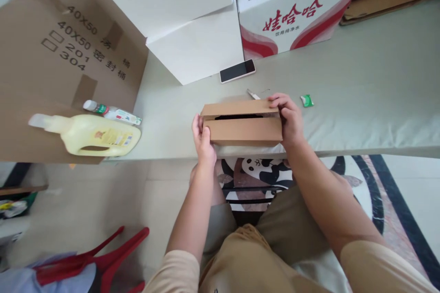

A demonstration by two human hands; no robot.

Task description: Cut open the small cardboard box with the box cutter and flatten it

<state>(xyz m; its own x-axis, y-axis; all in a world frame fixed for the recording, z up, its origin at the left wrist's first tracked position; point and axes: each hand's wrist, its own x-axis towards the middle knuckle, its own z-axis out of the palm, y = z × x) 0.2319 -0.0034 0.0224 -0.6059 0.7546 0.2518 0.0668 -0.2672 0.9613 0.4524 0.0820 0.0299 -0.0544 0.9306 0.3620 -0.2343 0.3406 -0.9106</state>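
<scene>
A small brown cardboard box [245, 132] rests near the front edge of the covered table, its two long top flaps partly raised with a dark gap between them. My left hand [204, 142] grips the box's left end, thumb on the near side. At the right end my right hand [289, 119] is closed round the corner, fingers over the far flap. What lies inside the box is too dark to make out. Just behind it is a thin white tool [253, 94], partly hidden by the box. A small green packet [307, 100] lies right of my right hand.
A phone [237, 71] lies before the white boxes [199, 41]. Behind stands a red-and-white carton [295, 23]. At left are a large brown carton [113, 55], a yellow jug [103, 135] and a clear bottle [112, 112]. A red chair [113, 256] stands on the floor.
</scene>
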